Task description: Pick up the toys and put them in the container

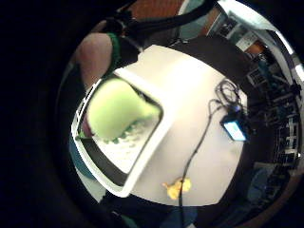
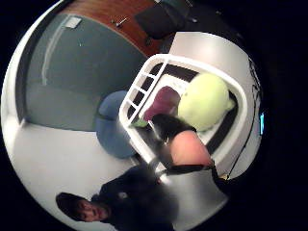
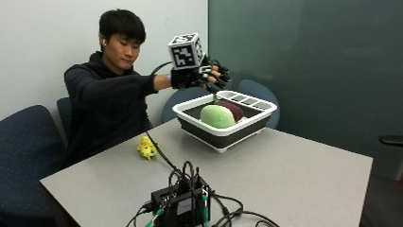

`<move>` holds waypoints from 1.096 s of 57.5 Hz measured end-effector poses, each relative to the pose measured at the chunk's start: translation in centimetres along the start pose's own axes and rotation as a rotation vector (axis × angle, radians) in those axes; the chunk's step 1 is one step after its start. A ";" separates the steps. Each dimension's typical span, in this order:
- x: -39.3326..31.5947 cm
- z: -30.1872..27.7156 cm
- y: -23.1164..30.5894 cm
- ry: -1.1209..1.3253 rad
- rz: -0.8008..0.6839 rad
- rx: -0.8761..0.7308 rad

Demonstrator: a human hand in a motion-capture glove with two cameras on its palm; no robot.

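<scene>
The outside view looks across the table (image 3: 302, 175) toward the seated person, taking in the hand (image 3: 200, 74) raised above the container (image 3: 225, 128). Both palm views look down from that hand, close over the same container (image 1: 142, 152) (image 2: 144, 77); the little-finger one also takes in the tabletop (image 1: 199, 142) beyond

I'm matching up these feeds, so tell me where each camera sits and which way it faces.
Outside view: across the table, facing the person; gloved right hand above the container.
Little finger side palm view: on that palm, looking down at the green toy, yellow toy and the person's arm.
Thumb side palm view: same palm, down into the container; a bare fingertip shows.
All share the green toy.
</scene>
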State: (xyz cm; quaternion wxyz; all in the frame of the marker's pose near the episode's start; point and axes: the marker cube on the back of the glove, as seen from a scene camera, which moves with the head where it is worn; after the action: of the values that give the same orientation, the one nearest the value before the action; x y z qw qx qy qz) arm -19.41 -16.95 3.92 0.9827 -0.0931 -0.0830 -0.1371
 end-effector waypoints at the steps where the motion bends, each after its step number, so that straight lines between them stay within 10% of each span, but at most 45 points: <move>1: 0.5 -0.5 0.6 -0.005 -0.003 -0.003; 34: 15.1 9.4 21.8 0.380 -0.087 -0.651; 63: 7.7 7.1 16.7 0.110 -0.266 -0.094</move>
State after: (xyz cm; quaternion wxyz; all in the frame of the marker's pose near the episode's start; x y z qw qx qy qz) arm -8.35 -1.62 9.55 0.9534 -0.1195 -0.0341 -0.2749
